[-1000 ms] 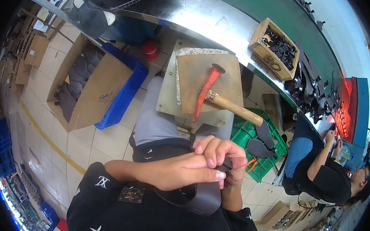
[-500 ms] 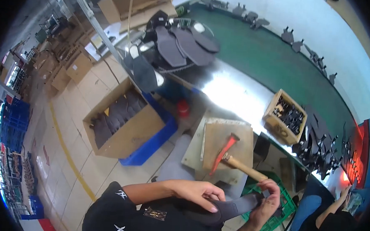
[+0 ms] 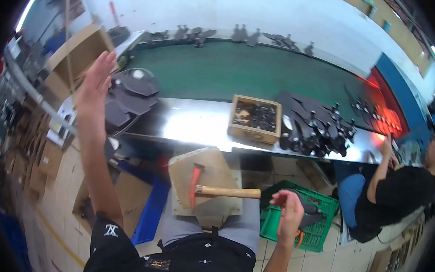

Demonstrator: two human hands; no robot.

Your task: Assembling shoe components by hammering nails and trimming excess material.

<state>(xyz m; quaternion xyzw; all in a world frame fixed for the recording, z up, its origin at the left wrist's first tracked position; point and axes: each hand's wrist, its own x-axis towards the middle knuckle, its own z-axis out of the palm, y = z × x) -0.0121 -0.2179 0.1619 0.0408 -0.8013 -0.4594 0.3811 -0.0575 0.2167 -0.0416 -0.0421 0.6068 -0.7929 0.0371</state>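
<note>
Insoles (image 3: 131,102), bench's (image 3: 193,118) left end! Left hand (image 3: 94,84) open flat, right hand (image 3: 289,209) half-curled, both seemingly empty: likely reaching; gripping needs curling fingers.

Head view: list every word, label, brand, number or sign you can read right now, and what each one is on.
No word or number reads clearly.
Left sleeve: a white emblem, a logo-like mark, left unquoted.
Dark patch on the black clothing: gold-toned marks, too blurred to read.
White sheet at the left: anything on it is too small and blurred to read.
</note>
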